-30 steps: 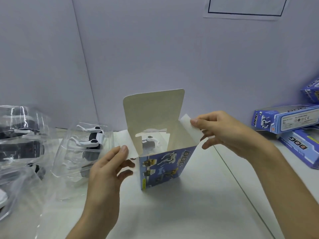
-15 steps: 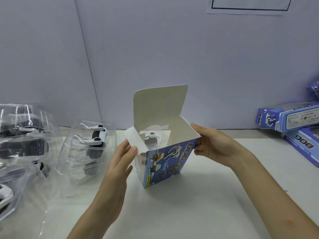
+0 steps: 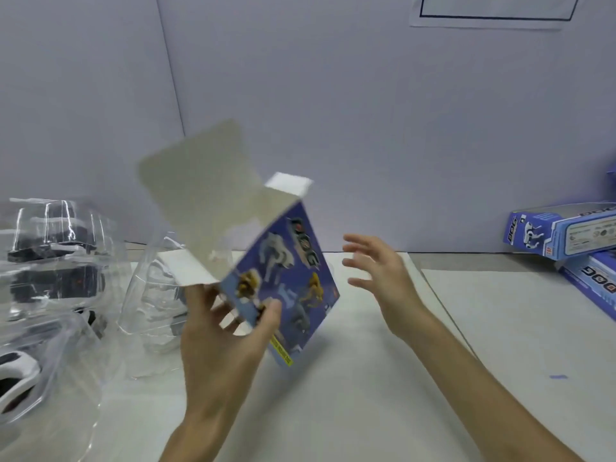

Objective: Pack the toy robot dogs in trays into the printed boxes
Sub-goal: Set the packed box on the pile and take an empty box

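A blue printed box [image 3: 286, 281] with its top flap open hangs tilted to the left above the table. My left hand [image 3: 226, 325] grips its lower left corner, thumb on the printed front. My right hand [image 3: 376, 275] hovers just right of the box with fingers spread, touching nothing. Clear plastic trays holding black-and-white toy robot dogs lie on the left: one tray [image 3: 156, 288] behind the box, a bigger pile [image 3: 50, 261] further left. The box's inside is hidden.
Closed blue printed boxes [image 3: 563, 235] are stacked at the right edge, with another [image 3: 593, 281] below them. A clear tray with a toy dog [image 3: 20, 371] lies at the near left. A grey wall stands close behind the white table [image 3: 366, 395].
The box was standing upright on the table between both hands. My left hand has lifted and tipped it leftward, and my right hand has let go and drawn away to the right.
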The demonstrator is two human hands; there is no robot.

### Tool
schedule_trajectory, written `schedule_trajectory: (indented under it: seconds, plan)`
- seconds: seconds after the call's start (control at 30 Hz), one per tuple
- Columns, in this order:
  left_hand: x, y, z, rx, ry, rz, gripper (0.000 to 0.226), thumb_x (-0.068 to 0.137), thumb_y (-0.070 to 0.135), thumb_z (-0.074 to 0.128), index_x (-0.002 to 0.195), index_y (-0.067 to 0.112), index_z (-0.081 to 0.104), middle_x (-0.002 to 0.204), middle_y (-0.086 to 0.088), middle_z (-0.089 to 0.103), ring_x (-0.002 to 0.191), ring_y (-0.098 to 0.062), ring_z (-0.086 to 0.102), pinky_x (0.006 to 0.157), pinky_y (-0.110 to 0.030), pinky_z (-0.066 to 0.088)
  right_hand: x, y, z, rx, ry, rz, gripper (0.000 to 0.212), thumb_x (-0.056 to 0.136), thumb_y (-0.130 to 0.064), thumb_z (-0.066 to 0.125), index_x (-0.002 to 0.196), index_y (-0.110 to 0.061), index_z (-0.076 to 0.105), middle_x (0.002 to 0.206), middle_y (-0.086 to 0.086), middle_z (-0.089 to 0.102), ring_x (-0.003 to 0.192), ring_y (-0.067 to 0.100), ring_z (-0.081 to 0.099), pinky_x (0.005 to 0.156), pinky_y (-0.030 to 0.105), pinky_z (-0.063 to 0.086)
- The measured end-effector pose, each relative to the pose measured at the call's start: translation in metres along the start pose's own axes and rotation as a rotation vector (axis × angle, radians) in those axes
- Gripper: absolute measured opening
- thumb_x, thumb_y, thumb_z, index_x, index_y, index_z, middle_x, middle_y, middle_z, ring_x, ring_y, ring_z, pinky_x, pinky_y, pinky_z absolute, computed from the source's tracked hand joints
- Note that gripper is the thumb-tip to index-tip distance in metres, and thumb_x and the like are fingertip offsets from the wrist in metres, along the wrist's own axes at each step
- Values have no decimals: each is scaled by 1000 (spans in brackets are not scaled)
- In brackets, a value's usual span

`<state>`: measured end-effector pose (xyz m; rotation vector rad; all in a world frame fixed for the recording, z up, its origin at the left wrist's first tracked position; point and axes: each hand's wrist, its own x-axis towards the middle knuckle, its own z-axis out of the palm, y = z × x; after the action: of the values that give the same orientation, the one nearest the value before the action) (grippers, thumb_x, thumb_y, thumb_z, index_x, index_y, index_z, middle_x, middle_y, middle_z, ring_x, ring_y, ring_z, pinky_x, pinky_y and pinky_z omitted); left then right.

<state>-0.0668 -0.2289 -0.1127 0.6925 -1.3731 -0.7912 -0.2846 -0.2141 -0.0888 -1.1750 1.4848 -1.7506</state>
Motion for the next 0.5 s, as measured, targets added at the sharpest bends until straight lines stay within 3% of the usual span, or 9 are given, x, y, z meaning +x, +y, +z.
schedule_trajectory:
  seconds: [0.1, 0.17, 0.2, 0.27, 0.33, 0.4, 0.47, 0.5]
  plan:
    - [4, 5, -4, -22, 126, 35, 50, 70, 31, 78, 112, 34, 52, 104, 18, 69, 97, -6, 69, 64, -8, 51, 2, 32, 8, -673, -196, -121, 53, 99, -12, 58, 148, -26, 44, 155, -3, 36, 138, 13, 36, 114, 32, 36]
    - [5, 7, -5, -29, 168, 24, 53, 70, 34, 79, 115, 29, 51, 105, 15, 70, 98, -8, 69, 65, -7, 51, 1, 50, 12, -854, -325, -103, 62, 99, -26, 61, 153, -34, 32, 164, -7, 19, 146, 16, 24, 116, 35, 32]
    - [5, 8, -4, -27, 180, 18, 58, 68, 38, 80, 116, 26, 51, 104, 16, 69, 97, -7, 69, 65, -6, 50, 2, 55, 13, -924, -302, -144, 61, 97, -31, 63, 151, -34, 34, 162, -7, 21, 144, 17, 28, 112, 35, 35]
    - [4, 10, -3, -25, 194, 2, 69, 63, 50, 78, 119, 22, 49, 103, 21, 68, 96, -3, 68, 66, -5, 49, 2, 53, 10, -992, -156, -302, 45, 90, -38, 69, 132, -32, 52, 144, -5, 39, 130, 15, 39, 102, 34, 40]
    - [4, 10, -3, -34, 210, -26, 76, 60, 56, 76, 123, 22, 48, 105, 21, 67, 97, -3, 68, 69, -9, 52, 3, 44, 5, -964, -104, -432, 27, 80, -43, 76, 99, -33, 60, 127, -8, 47, 122, 11, 41, 95, 32, 36]
    - [4, 6, -5, -37, 224, -64, 78, 60, 57, 77, 125, 25, 48, 109, 15, 68, 101, -12, 69, 80, -30, 59, 3, 36, -1, -907, -206, -444, 28, 70, -48, 79, 82, -37, 56, 131, -11, 48, 130, 7, 34, 102, 33, 29]
    - [4, 3, -6, -44, 231, -93, 75, 61, 56, 78, 123, 27, 48, 112, 9, 69, 102, -20, 69, 88, -51, 57, 2, 31, -6, -859, -319, -341, 36, 64, -56, 80, 83, -37, 55, 148, -14, 38, 145, 3, 17, 111, 36, 21]
    - [5, 2, -6, -48, 232, -102, 72, 61, 54, 78, 121, 27, 48, 112, 9, 69, 101, -20, 70, 88, -54, 56, 1, 30, -9, -845, -355, -263, 43, 61, -59, 80, 87, -38, 53, 154, -16, 31, 149, 2, 9, 113, 35, 19]
